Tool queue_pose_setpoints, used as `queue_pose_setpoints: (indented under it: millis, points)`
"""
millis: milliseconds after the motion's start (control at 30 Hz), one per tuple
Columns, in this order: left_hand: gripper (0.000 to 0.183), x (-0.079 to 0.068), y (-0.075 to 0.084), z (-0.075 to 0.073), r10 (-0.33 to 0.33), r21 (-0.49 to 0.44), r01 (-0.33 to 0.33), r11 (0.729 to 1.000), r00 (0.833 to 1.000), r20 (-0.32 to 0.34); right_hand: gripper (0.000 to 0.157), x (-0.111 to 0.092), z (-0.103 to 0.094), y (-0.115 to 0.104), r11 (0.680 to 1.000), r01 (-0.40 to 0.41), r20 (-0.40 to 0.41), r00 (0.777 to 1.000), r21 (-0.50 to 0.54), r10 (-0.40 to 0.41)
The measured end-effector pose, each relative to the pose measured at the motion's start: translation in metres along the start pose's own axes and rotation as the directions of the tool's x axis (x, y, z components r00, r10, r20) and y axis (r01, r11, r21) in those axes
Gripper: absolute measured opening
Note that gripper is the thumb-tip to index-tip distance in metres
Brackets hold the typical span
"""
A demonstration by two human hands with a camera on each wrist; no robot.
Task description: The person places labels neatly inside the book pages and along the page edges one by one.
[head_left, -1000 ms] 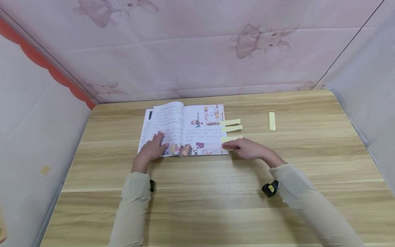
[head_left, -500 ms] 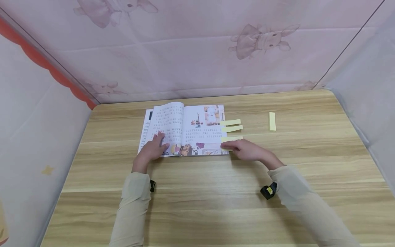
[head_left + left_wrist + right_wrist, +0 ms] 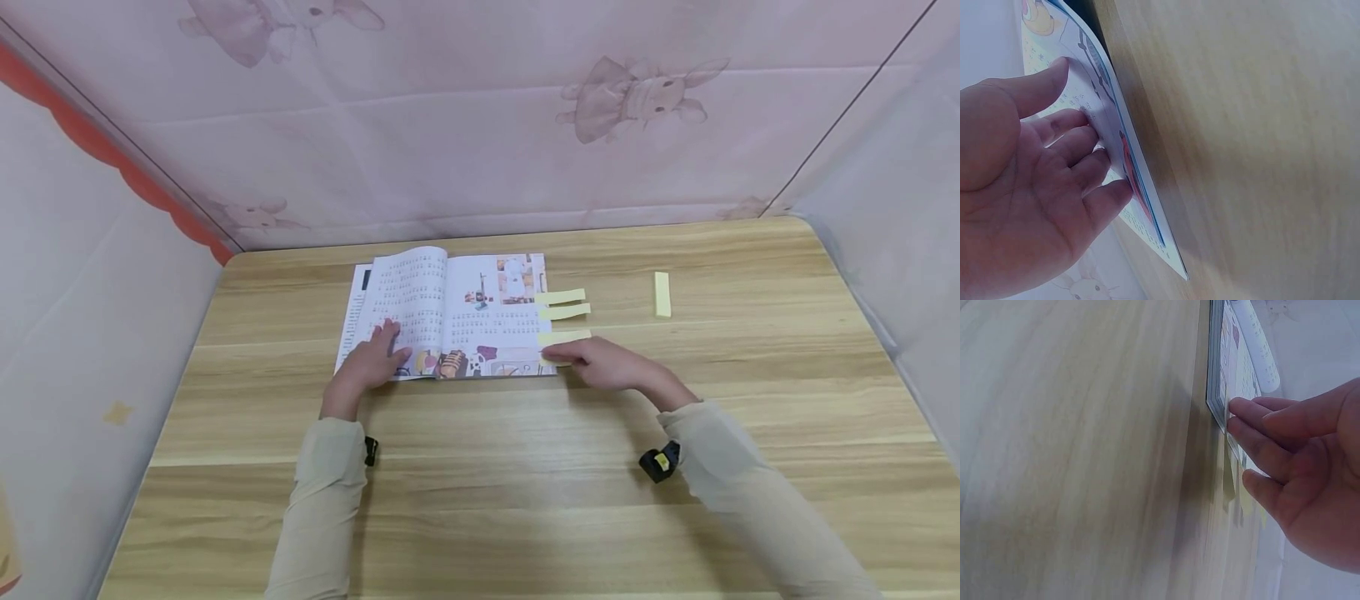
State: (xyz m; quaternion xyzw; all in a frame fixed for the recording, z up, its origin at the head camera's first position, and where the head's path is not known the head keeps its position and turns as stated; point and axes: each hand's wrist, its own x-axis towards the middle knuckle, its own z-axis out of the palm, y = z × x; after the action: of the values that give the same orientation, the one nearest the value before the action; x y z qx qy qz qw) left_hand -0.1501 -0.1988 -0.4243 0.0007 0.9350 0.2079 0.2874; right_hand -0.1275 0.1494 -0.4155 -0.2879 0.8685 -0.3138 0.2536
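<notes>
An open illustrated book (image 3: 487,283) lies on the wooden table, its left leaf curving up near the spine. My left hand (image 3: 369,360) rests on the lower left page; in the left wrist view its fingertips (image 3: 1124,187) touch the paper. My right hand (image 3: 606,363) presses with straight fingers on a yellow sticky strip (image 3: 1228,481) at the lower right page edge, partly hidden under the hand. Above it, more yellow sticky strips (image 3: 566,312) jut out past that same edge. Neither hand grips anything.
A pad of yellow sticky strips (image 3: 662,294) lies on the table (image 3: 495,483) to the right of the book. Behind the table rises a pink curtain (image 3: 465,158) printed with rabbits. Black wrist cameras sit at both sleeves.
My right hand slid slightly left along the sticky strip, then back right toward the page edge. My left hand, the book and the pad have stayed put.
</notes>
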Motion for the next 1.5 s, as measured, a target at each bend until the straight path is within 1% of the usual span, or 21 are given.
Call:
queue_pose_setpoints:
  millis: [333, 433, 567, 667, 800, 867, 1133, 1233, 1333, 1500]
  points:
    - [0.061, 0.0013, -0.0011, 0.0008, 0.001, 0.014, -0.001, 1.000, 1.000, -0.003, 0.042, 0.0032, 0.0027, -0.0050, 0.998, 0.065, 0.028, 0.997, 0.010, -0.065]
    - [0.062, 0.0011, -0.0012, 0.0006, 0.004, 0.017, -0.004, 1.000, 1.000, -0.003, 0.041, 0.0011, 0.0036, -0.0060, 0.997, 0.073, 0.046, 0.996, -0.005, -0.072]
    - [0.062, 0.0014, -0.0010, 0.0006, 0.007, 0.017, -0.007, 1.000, 1.000, -0.004, 0.041, -0.0016, 0.0039, -0.0079, 0.998, 0.059, 0.069, 0.996, -0.011, -0.058]
    - [0.062, 0.0010, -0.0007, 0.0005, 0.005, 0.017, -0.005, 1.000, 1.000, -0.004, 0.040, -0.0016, 0.0045, -0.0073, 0.998, 0.070, 0.052, 0.996, -0.007, -0.070]
    - [0.062, 0.0007, -0.0005, 0.0005, 0.002, 0.015, -0.002, 1.000, 1.000, -0.003, 0.041, 0.0004, 0.0051, -0.0044, 0.995, 0.095, -0.006, 0.995, 0.004, -0.095]
    - [0.061, 0.0003, -0.0003, 0.0004, 0.001, 0.014, -0.001, 1.000, 1.000, -0.003, 0.041, 0.0007, 0.0050, -0.0036, 0.995, 0.101, -0.021, 0.995, 0.004, -0.101]
    - [0.062, -0.0005, 0.0003, -0.0001, 0.006, 0.006, -0.006, 1.000, 1.000, -0.004, 0.040, -0.0001, 0.0067, -0.0069, 0.999, 0.053, 0.032, 0.998, -0.007, -0.053]
    - [0.063, -0.0021, 0.0019, -0.0010, 0.003, -0.001, -0.003, 1.000, 1.000, -0.003, 0.040, -0.0002, 0.0072, -0.0085, 0.999, 0.050, 0.047, 0.998, -0.011, -0.050]
    - [0.063, -0.0021, 0.0021, -0.0010, -0.005, -0.008, 0.005, 1.000, 1.000, 0.000, 0.040, -0.0006, 0.0072, -0.0075, 0.998, 0.055, 0.042, 0.998, -0.008, -0.054]
    - [0.061, 0.0003, 0.0000, 0.0006, 0.005, 0.001, -0.005, 1.000, 1.000, 0.001, 0.040, -0.0023, 0.0063, -0.0026, 0.998, 0.060, 0.012, 0.998, 0.003, -0.060]
